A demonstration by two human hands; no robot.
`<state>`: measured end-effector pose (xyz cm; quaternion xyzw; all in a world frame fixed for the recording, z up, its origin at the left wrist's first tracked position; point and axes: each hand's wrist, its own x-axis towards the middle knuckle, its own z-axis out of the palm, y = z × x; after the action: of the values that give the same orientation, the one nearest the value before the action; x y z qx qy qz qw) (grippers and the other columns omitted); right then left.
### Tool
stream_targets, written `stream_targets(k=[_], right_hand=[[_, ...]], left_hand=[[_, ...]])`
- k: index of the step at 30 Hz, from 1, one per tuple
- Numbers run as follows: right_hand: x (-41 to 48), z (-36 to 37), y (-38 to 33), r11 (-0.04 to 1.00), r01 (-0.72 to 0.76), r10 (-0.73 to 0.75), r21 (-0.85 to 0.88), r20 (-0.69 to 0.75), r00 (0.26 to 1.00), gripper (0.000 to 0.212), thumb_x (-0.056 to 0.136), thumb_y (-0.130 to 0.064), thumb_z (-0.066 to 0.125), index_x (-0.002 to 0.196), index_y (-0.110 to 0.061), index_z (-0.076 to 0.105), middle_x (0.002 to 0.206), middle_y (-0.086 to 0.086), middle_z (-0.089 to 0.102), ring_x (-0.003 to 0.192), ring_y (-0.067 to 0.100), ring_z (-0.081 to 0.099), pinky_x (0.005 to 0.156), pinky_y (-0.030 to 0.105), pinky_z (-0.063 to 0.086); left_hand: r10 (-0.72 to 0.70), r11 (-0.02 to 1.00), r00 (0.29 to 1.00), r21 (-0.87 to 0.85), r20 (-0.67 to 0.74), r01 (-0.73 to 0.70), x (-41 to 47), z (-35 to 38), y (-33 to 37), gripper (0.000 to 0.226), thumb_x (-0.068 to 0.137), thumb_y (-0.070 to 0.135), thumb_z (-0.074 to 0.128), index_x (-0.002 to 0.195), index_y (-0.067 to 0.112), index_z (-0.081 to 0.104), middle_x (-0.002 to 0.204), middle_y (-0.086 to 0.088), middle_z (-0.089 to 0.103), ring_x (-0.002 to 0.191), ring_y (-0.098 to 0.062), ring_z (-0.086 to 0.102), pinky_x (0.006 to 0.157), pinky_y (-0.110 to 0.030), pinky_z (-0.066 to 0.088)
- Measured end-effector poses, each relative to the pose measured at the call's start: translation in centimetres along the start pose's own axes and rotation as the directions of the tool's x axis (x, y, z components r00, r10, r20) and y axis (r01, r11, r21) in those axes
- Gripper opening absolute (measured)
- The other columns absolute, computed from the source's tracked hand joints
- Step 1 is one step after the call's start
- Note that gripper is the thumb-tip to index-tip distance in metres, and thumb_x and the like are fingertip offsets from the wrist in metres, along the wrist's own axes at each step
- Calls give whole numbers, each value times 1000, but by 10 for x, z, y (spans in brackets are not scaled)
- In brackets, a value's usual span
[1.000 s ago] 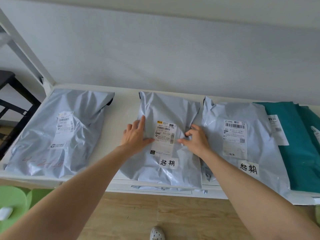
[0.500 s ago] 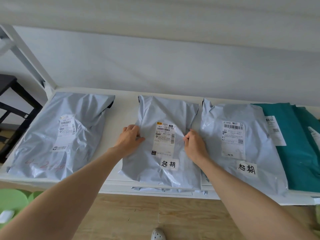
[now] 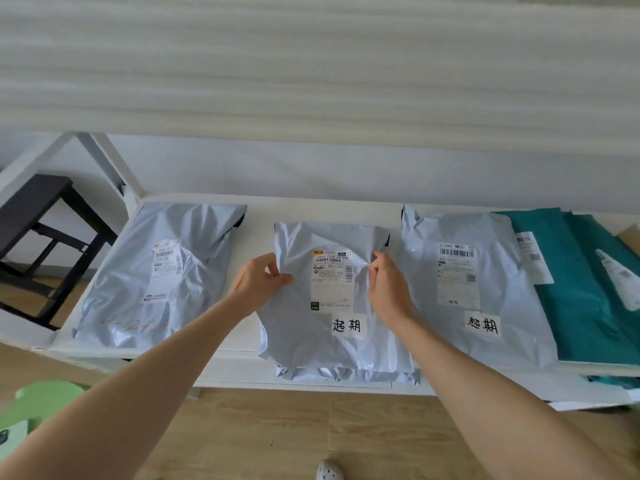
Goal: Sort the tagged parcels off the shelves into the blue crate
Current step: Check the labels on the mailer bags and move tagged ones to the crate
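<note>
A grey poly-mailer parcel (image 3: 329, 337) with a shipping label and a white handwritten tag lies mid-shelf, its front end hanging over the shelf edge. My left hand (image 3: 259, 282) pinches its left edge and my right hand (image 3: 388, 285) pinches its right edge. To the right lies a second grey parcel (image 3: 474, 271) carrying the same kind of white tag. An untagged grey parcel (image 3: 156, 271) with red writing rests at the left. The blue crate is out of view.
Teal parcels (image 3: 581, 289) are stacked at the shelf's right end. The white shelf board (image 3: 259, 213) sits under an upper shelf. A dark stool (image 3: 41, 223) stands left; a green object (image 3: 38, 403) sits on the wooden floor. More parcels show on a lower shelf (image 3: 346, 375).
Both hands went from lying flat on the middle parcel to pinching its side edges, and the parcel has slid toward me over the shelf edge. The view tilted upward.
</note>
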<state>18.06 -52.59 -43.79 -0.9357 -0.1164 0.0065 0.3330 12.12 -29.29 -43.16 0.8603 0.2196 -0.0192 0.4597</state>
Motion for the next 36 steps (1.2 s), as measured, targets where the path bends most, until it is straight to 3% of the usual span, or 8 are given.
stream_targets(k=[4, 8, 13, 15, 22, 25, 30, 36], right_hand=[[-24, -12, -15, 1000, -10, 10, -15, -55, 998, 12, 98, -4, 42, 106, -2, 51, 86, 9, 58, 76, 20, 54, 62, 26, 38], [-64, -11, -28, 998, -57, 55, -29, -53, 997, 12, 97, -5, 40, 88, -12, 44, 83, 5, 51, 73, 20, 49, 51, 19, 27], [-97, 11, -25, 994, -100, 101, -49, 38, 994, 10, 97, -8, 44, 88, -9, 47, 105, 17, 54, 86, 32, 57, 71, 35, 42], [-101, 16, -24, 990, -125, 129, -70, 66, 989, 12, 98, -10, 45, 91, -3, 52, 108, 16, 53, 87, 31, 58, 72, 33, 42], [-97, 22, -5, 983, -178, 184, -49, 157, 970, 16, 94, -13, 55, 96, 2, 58, 108, 17, 55, 98, 32, 57, 80, 31, 38], [-90, 25, 4, 976, -213, 216, -38, 201, 955, 41, 89, -26, 65, 118, 0, 52, 124, 15, 49, 112, 29, 52, 87, 26, 36], [-79, 33, 18, 968, -175, 227, -178, 333, 915, 91, 75, -53, 73, 140, -4, 33, 149, 12, 23, 140, 27, 22, 112, 38, 28], [-75, 47, 29, 977, -143, 187, -159, 310, 932, 84, 58, -68, 75, 116, -13, 49, 132, 8, 36, 128, 27, 35, 103, 44, 37]], left_hand=[[-9, 1000, 1000, -21, -29, 8, -30, -12, 12, 39, 78, 22, 76, 61, 15, 42, 82, -2, 56, 65, -21, 49, 54, -24, 36], [-20, 1000, 999, -2, 36, 20, -61, -20, 0, 38, 78, 23, 76, 62, 15, 42, 73, -6, 55, 57, -19, 46, 52, -24, 37], [-44, 994, 996, 106, 80, 35, -80, -20, -34, 38, 80, 22, 74, 61, 15, 42, 65, -4, 52, 54, -19, 45, 52, -26, 35], [-50, 990, 996, 137, 80, 39, -82, -18, -44, 37, 81, 23, 73, 62, 16, 42, 67, -3, 50, 60, -21, 45, 51, -26, 33], [-31, 988, 994, 154, 102, 15, -79, 1, -68, 34, 79, 19, 75, 62, 21, 46, 96, -12, 64, 96, -30, 61, 71, -32, 45], [-28, 983, 995, 183, 97, 10, -74, 8, -73, 27, 76, 23, 78, 84, 16, 54, 107, -14, 60, 98, -30, 57, 73, -33, 43], [-2, 954, 990, 297, 141, -41, -63, 15, -75, 87, 66, 36, 84, 137, 15, 38, 136, -8, 47, 125, -28, 37, 99, -38, 36], [-4, 912, 988, 407, 151, -58, -53, 27, -65, 109, 60, 46, 85, 146, 13, 26, 148, -5, 33, 135, -28, 25, 111, -45, 28]])
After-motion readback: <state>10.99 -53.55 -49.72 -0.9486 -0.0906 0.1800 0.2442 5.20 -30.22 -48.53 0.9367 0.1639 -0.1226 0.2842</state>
